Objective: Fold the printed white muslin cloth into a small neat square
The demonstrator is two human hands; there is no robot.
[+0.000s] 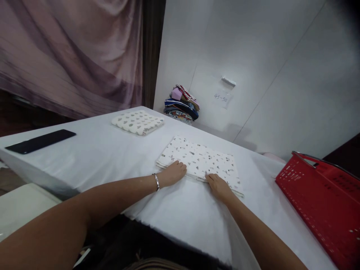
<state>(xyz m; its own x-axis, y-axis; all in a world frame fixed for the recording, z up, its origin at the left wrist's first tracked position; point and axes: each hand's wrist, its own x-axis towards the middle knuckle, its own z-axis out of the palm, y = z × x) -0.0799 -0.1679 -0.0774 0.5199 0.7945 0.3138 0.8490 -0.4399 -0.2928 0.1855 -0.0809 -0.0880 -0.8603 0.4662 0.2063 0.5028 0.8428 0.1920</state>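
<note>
A white cloth [201, 155] with a small scattered print lies folded into a flat rectangle on the white-covered table. My left hand [172, 174], with a silver bracelet at its wrist, is closed on the near edge of this cloth, left of its middle. Farther right along the same edge, my right hand [218, 186] also grips the fabric, its fingertips on top. Both thumbs are mostly hidden. Beyond my left hand lies a second folded cloth [137, 122], cream with a grey-green heart-like print, apart from the first.
A red perforated plastic basket [323, 202] stands on the right of the table [180, 221]. At the far left lies a flat black object [42, 141], perhaps a phone. Stacked folded fabrics [182, 105] sit against the wall beyond the table. A pinkish curtain [84, 56] hangs behind.
</note>
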